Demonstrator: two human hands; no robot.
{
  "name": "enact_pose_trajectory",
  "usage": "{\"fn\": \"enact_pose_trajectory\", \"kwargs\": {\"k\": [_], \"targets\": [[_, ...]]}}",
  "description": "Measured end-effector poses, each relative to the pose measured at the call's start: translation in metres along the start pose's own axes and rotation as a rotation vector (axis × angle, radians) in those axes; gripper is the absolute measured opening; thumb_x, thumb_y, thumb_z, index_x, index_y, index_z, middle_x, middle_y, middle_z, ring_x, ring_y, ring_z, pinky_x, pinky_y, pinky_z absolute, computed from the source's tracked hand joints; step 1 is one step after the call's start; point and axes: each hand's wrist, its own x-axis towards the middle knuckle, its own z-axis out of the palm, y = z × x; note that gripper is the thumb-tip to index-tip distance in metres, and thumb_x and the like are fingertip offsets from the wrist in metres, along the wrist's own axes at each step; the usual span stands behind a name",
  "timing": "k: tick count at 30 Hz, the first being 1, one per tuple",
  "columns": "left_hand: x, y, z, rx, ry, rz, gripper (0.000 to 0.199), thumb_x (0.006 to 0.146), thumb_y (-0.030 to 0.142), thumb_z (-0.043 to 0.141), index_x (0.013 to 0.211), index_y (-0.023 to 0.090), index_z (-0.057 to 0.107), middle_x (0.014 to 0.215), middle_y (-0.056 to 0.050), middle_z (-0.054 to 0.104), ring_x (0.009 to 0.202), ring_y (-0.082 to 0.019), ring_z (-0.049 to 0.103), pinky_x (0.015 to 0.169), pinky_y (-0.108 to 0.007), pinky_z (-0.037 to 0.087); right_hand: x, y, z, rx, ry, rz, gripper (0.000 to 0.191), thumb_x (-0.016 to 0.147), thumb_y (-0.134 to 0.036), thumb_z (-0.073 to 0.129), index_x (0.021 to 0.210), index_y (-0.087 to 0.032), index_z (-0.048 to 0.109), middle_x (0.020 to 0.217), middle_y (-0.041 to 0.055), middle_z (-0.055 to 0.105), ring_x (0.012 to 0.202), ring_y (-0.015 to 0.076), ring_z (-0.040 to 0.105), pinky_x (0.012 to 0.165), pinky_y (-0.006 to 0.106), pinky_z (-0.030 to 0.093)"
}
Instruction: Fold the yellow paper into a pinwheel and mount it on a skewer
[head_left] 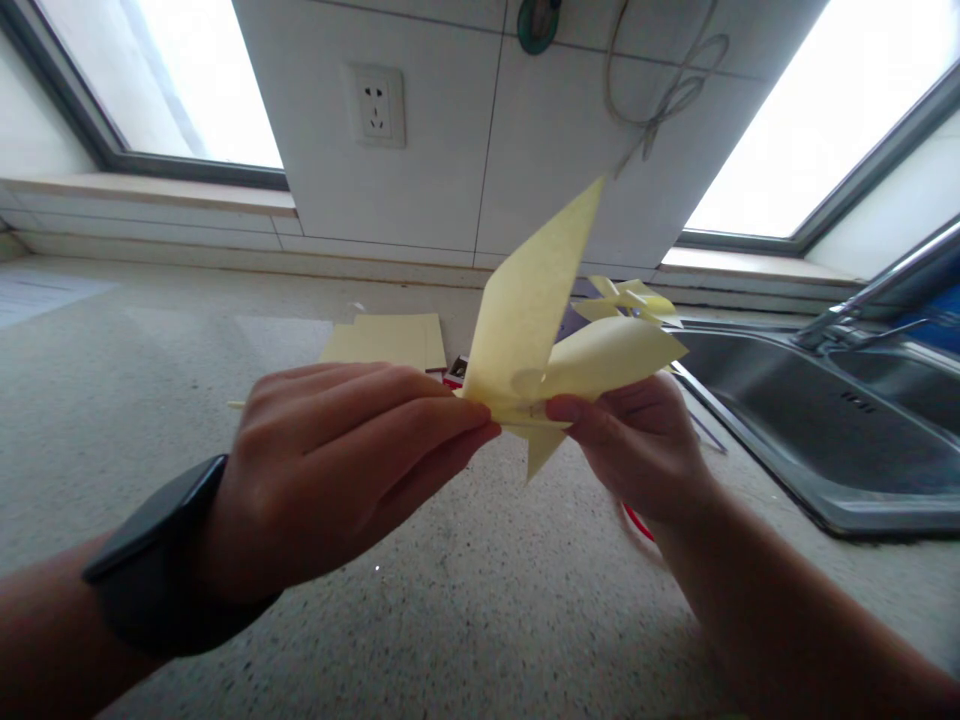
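A yellow paper pinwheel (529, 310) is held up over the speckled counter between both hands. My left hand (345, 450), with a black watch on its wrist, is closed, its fingertips pinching the pinwheel's lower left edge near a thin pale stick. The stick's end shows left of the hand. My right hand (637, 435) pinches the paper on the right, its thumb close to the pinwheel's centre. One blade points up, another to the right, and a small tip hangs below. The fingers behind the paper are partly hidden.
Yellow paper sheets (397, 340) lie on the counter (420, 610) beyond my left hand, beside a small red box (455, 373). Another yellow pinwheel (634, 298) lies behind the held one. Something red (637, 522) is under my right wrist. A steel sink (832, 420) is at right.
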Motion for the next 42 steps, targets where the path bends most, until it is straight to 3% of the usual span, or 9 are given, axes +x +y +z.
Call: {"fn": "enact_pose_trajectory", "kwargs": {"k": [9,25,31,42], "targets": [[0.0000,0.0029,0.0000,-0.002,0.013,-0.060,0.004,0.093,0.029,0.066,0.097,0.028,0.068,0.093,0.003,0.077,0.075,-0.015,0.073,0.068,-0.031,0.061,-0.0043,0.0041,-0.0042,-0.043,-0.010,-0.030,0.021,0.088,-0.036,0.071,0.108,-0.035,0.074,0.105,-0.0003,0.075,0.098,0.0193,0.072,0.086,0.035,0.062],[-0.0032,-0.0008,0.0002,0.031,0.005,0.007,0.009,0.090,0.025,0.071,0.099,0.024,0.069,0.088,0.002,0.077,0.072,-0.015,0.072,0.064,-0.030,0.055,-0.0041,0.0059,-0.0035,0.140,-0.013,0.005,0.023,0.091,-0.028,0.068,0.110,-0.040,0.074,0.110,-0.0043,0.074,0.094,0.0175,0.072,0.082,0.033,0.062],[0.0007,-0.0008,0.0009,0.042,0.070,0.052,0.005,0.090,0.026,0.071,0.093,0.021,0.072,0.084,0.001,0.077,0.069,-0.014,0.072,0.062,-0.028,0.055,-0.0046,0.0036,-0.0004,0.248,-0.025,0.026,0.024,0.094,-0.023,0.064,0.111,-0.037,0.074,0.114,-0.0063,0.074,0.096,0.0136,0.070,0.085,0.027,0.059],[-0.0018,0.0010,0.0006,0.042,0.064,0.005,0.007,0.091,0.027,0.070,0.096,0.023,0.072,0.088,0.001,0.078,0.068,-0.015,0.072,0.062,-0.030,0.055,-0.0052,0.0034,0.0003,0.250,-0.046,0.017,0.027,0.095,-0.019,0.062,0.114,-0.034,0.074,0.114,-0.0032,0.073,0.100,0.0128,0.067,0.090,0.026,0.056]]}}
